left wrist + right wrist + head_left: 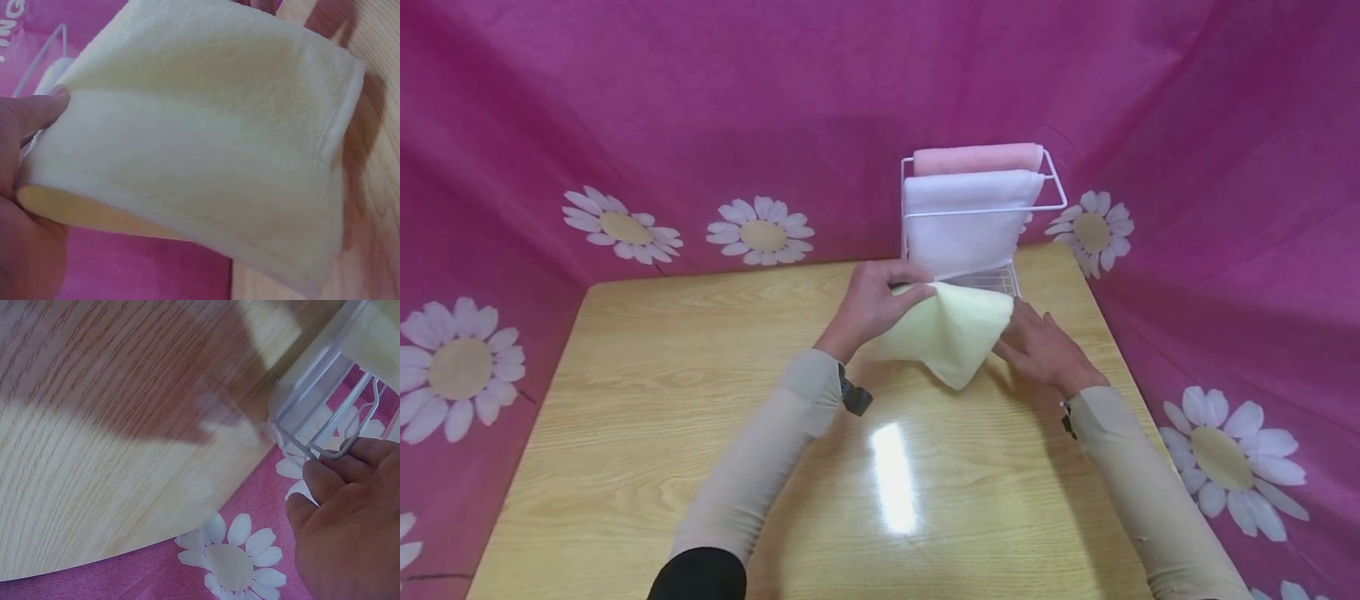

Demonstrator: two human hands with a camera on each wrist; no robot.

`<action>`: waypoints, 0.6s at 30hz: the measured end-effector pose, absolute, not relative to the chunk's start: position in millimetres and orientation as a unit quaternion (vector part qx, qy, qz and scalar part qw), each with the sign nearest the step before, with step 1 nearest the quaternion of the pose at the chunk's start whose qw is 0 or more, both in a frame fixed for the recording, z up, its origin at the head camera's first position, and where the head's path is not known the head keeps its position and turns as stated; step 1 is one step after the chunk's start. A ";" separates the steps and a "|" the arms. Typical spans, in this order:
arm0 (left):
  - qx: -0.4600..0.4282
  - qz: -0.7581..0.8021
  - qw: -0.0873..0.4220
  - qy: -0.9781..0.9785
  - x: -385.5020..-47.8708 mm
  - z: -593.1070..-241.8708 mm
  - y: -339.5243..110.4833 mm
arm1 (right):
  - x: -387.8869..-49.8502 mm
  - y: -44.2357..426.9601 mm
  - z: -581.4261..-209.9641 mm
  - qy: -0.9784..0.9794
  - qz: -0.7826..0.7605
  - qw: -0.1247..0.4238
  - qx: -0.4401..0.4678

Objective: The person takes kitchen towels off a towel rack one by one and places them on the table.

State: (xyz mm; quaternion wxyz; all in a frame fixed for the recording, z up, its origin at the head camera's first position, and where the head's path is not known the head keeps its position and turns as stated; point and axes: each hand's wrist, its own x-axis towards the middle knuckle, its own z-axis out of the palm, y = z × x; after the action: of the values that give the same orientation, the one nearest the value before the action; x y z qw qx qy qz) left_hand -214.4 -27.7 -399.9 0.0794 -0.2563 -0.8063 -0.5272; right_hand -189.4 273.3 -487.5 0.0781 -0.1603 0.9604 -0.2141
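Observation:
A pale yellow cloth (962, 329) (206, 144) hangs in front of a white wire rack (985, 212) (325, 434), one corner pointing down towards the table. My left hand (876, 304) (28, 187) pinches its upper left edge between thumb and fingers, the thumb lying on the near face. At the cloth's right corner is my right hand (1048, 346) (353, 519), its fingers extended. In the right wrist view the fingertips touch the rack's wire end. A white cloth (966, 221) and a pink cloth (977, 158) hang over the rack's upper bars.
The rack stands at the back right of the wooden table (662, 417), close to the pink flowered backdrop (820, 100). More of this backdrop rises along the left and right table edges.

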 end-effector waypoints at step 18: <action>-0.216 -0.556 0.058 -0.800 -223.3 -429.9 -28.5 | -188.3 274.4 -487.9 0.963 -0.193 0.091 -0.163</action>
State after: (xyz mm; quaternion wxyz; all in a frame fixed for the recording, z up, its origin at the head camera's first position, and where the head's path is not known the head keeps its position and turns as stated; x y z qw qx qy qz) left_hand -223.3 -28.5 -429.9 0.0578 -0.2156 -0.8003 -0.5565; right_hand -188.3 274.4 -487.9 0.0905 -0.1630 0.9633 -0.1930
